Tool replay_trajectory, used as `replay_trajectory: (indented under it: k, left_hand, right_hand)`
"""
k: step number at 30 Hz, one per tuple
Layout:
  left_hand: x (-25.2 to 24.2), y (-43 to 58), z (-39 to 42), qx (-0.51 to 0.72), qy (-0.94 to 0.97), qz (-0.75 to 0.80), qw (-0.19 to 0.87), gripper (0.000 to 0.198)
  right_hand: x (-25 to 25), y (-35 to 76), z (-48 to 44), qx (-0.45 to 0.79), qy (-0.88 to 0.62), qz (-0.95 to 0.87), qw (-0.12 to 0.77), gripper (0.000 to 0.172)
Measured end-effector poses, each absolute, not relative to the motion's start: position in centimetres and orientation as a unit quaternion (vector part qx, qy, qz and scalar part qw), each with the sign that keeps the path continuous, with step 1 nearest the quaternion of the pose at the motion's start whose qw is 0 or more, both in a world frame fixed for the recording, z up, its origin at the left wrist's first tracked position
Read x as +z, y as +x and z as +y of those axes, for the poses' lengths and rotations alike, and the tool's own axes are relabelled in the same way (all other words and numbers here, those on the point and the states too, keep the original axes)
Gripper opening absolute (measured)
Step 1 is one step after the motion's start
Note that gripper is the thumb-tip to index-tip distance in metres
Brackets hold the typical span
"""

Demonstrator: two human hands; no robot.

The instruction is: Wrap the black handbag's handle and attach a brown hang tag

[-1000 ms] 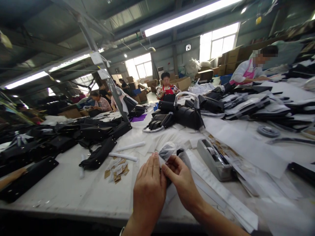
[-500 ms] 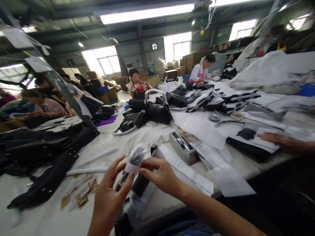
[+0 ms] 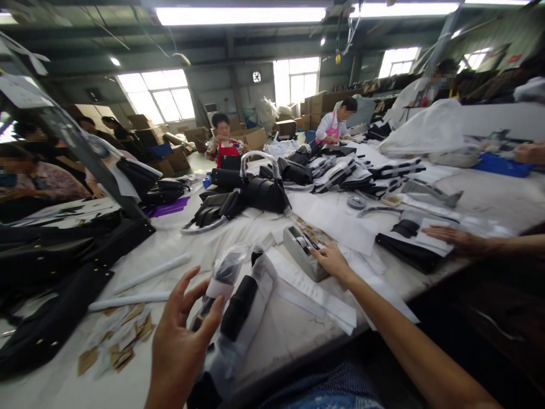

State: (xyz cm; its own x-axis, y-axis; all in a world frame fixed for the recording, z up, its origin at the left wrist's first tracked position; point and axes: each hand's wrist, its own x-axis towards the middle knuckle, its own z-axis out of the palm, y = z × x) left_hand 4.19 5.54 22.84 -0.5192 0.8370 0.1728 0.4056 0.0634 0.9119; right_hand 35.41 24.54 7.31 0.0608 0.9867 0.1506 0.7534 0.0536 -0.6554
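Note:
My left hand (image 3: 187,335) is closed around a rolled black strap (image 3: 229,266) in clear plastic, with a white paper band (image 3: 219,289) about its middle. Right beside it lies a black bag (image 3: 238,304) partly covered in translucent wrapping, its lower end near the table edge. My right hand (image 3: 334,261) reaches out to the grey tape dispenser (image 3: 304,255). Its fingers look apart, with their tips at the dispenser's front end; whether they touch the tape is too small to tell.
A co-worker's hand (image 3: 451,236) presses paper on another black bag (image 3: 404,253) at the right. Several black bags (image 3: 264,193) are heaped behind the dispenser. White tubes (image 3: 128,300), small brown packets (image 3: 123,346) and dark bags (image 3: 63,295) lie left. A slanted metal post (image 3: 97,159) rises there.
My right hand has left the wrapped strap and moved right to the tape dispenser. My left hand still holds the strap. The whole view has shifted slightly.

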Motion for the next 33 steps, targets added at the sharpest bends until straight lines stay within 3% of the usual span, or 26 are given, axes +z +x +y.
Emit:
replay_trajectory:
  k: [7, 10, 14, 21, 33]
  left_hand:
    - [22.9, 3.7, 5.5, 0.531, 0.423, 0.698, 0.228, 0.078]
    - [22.9, 3.7, 5.7, 0.531, 0.431, 0.695, 0.222, 0.077]
    - [22.9, 3.8, 5.8, 0.530, 0.424, 0.699, 0.224, 0.076]
    - [22.9, 3.8, 6.0, 0.536, 0.415, 0.695, 0.237, 0.076]
    - [21.4, 3.1, 6.3, 0.568, 0.415, 0.659, 0.265, 0.075]
  right_hand:
    - [10.1, 36.1, 22.3, 0.284, -0.626, -0.601, 0.408, 0.048]
    - [10.5, 36.8, 20.1, 0.404, -0.584, -0.517, 0.478, 0.048]
    - [8.2, 37.0, 18.0, 0.536, -0.573, -0.371, 0.497, 0.042]
    - [4.1, 35.9, 18.7, 0.534, -0.588, -0.311, 0.523, 0.026]
    - [4.8, 34.8, 18.0, 0.554, -0.590, -0.265, 0.524, 0.018]
